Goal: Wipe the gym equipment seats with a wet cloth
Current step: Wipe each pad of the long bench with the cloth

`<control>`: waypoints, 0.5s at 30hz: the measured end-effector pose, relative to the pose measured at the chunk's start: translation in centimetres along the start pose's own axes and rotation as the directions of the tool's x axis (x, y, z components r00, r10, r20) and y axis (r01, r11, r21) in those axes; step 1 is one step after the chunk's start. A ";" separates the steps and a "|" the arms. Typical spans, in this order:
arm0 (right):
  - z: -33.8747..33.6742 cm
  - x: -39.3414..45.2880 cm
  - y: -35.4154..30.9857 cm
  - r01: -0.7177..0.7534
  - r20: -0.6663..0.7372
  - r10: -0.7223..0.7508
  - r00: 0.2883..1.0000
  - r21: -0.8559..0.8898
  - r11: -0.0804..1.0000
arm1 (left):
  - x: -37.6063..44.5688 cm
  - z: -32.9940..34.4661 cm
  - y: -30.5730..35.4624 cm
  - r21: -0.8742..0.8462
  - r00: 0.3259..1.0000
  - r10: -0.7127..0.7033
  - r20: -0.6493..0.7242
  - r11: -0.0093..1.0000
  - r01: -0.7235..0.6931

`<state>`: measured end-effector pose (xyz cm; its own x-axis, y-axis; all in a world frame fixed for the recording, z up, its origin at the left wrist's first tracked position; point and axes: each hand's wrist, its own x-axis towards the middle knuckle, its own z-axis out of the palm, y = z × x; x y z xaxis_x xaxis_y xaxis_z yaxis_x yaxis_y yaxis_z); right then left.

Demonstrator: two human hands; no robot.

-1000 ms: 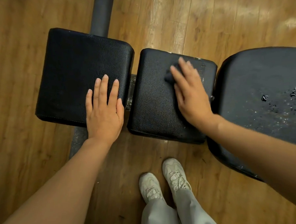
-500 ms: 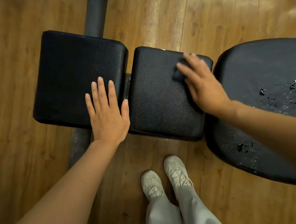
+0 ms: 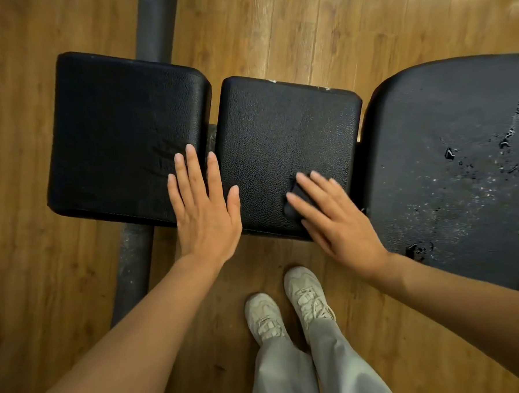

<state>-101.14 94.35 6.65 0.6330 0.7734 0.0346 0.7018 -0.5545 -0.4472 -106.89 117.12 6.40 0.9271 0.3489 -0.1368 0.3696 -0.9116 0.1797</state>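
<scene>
The right hand (image 3: 340, 222) lies flat, fingers straight, pressing a small dark cloth (image 3: 299, 195) onto the near right corner of the middle pad (image 3: 285, 141). The left hand (image 3: 206, 217) rests open, fingers straight, across the gap, mostly on the left pad (image 3: 122, 131). Three black seat pads show: those two and a larger right pad (image 3: 454, 156), beaded with water droplets, so probably wiped already. The middle one looks in progress; the left looks dry, likely left to do. One cloth, two hands, two pale shoes (image 3: 288, 309) on the wooden floor (image 3: 45, 267).
</scene>
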 end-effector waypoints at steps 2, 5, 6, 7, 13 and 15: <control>0.0 -1.1 0.1 0.040 0.044 -0.040 0.998 0.019 0.999 | -0.2 0.0 0.0 0.001 0.999 0.038 -0.006 0.999 -0.038; -0.5 0.1 2.0 0.047 0.043 -0.049 0.998 0.029 0.998 | -0.9 0.0 0.2 -0.022 0.989 0.149 -0.010 0.989 -0.149; -0.8 1.1 3.1 -0.004 0.010 0.003 1.000 0.038 0.999 | -1.1 0.1 0.5 -0.035 0.981 0.192 -0.005 0.981 -0.192; -1.0 2.3 4.3 -0.081 -0.037 0.083 0.996 0.053 0.995 | -1.3 0.2 0.7 -0.044 0.974 0.228 -0.002 0.973 -0.228; -2.3 9.7 7.8 -0.427 -0.208 0.474 0.856 0.233 0.874 | -1.6 0.9 1.7 -0.042 0.966 0.257 0.017 0.966 -0.257; -2.0 10.4 7.0 -0.479 -0.239 0.547 0.802 0.288 0.829 | -1.6 0.9 1.7 -0.041 0.965 0.262 0.021 0.965 -0.261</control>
<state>-88.97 97.91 5.67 0.9698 0.2439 -0.0033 0.1844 -0.7420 -0.6445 -107.81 114.84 6.04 0.9900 0.0935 -0.1054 0.1173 -0.9614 0.2488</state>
